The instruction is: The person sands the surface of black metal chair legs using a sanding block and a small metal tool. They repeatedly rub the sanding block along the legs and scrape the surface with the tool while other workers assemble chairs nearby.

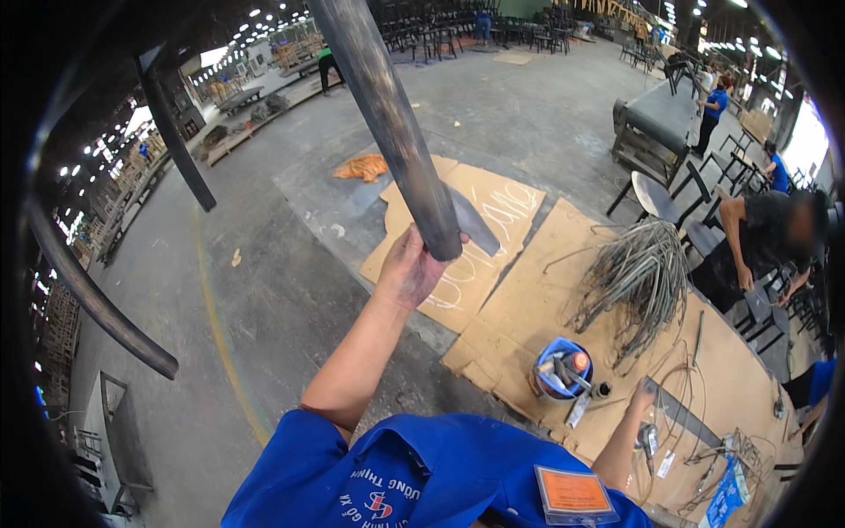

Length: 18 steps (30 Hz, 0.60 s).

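My left hand (415,271) is wrapped round the lower end of a thick, dark-stained wooden leg (387,114), probably of a piece of furniture. The leg rises out of the top of the view and has pale worn streaks. A flat dark piece (473,224) shows just behind its end. Two more dark legs stand to the left, a straight one (176,132) and a curved one (106,312). My right hand (643,399) is low over the cardboard, beside a long dark flat strip (682,414). Its fingers are small and partly hidden, so their grip is unclear.
Cardboard sheets (502,330) cover the worktable. On them are a bundle of thin wires or strands (638,273), a blue-lined tub of bottles (561,368) and a blue packet (729,493). An orange cloth (361,167) lies farther off. A co-worker (748,238) bends at the right among chairs.
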Tool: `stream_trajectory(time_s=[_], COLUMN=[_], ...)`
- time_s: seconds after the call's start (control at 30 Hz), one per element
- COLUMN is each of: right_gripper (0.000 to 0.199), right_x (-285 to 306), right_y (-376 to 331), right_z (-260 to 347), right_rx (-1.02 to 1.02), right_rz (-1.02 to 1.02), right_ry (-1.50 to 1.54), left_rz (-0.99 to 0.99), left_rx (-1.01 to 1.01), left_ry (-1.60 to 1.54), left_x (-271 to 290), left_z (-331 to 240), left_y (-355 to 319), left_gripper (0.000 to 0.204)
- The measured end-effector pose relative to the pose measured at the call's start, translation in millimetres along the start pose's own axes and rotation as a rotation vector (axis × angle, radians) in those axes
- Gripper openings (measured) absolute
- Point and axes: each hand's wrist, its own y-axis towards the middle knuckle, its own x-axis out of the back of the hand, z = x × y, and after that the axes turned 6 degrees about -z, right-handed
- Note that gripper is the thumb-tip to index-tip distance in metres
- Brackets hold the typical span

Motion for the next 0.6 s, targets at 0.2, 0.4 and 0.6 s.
stream_trajectory(time_s=[0.2,0.4,0.6], right_gripper=[0.042,0.067,0.07], right_x=[34.1,70.6,97.2], right_y=[-51.2,-216.7,-265.1], right_z=[348.8,558.8,579.9], right_rx=[0.468,0.98,0.914], right_rz=[0.687,1.64,1.667], right_ry=[0.981,0.798,0.456], left_rz=[0.05,0.208,0.296], left_rx=[-0.017,0.052,0.246], left_ry=[0.065,0.071,0.001], left_x=[13.4,32.7,66.3], left_z=[-3.8,-18.0,-47.1], left_y=[7.5,10.9,3.1], left_gripper=[0.061,0.062,0.058])
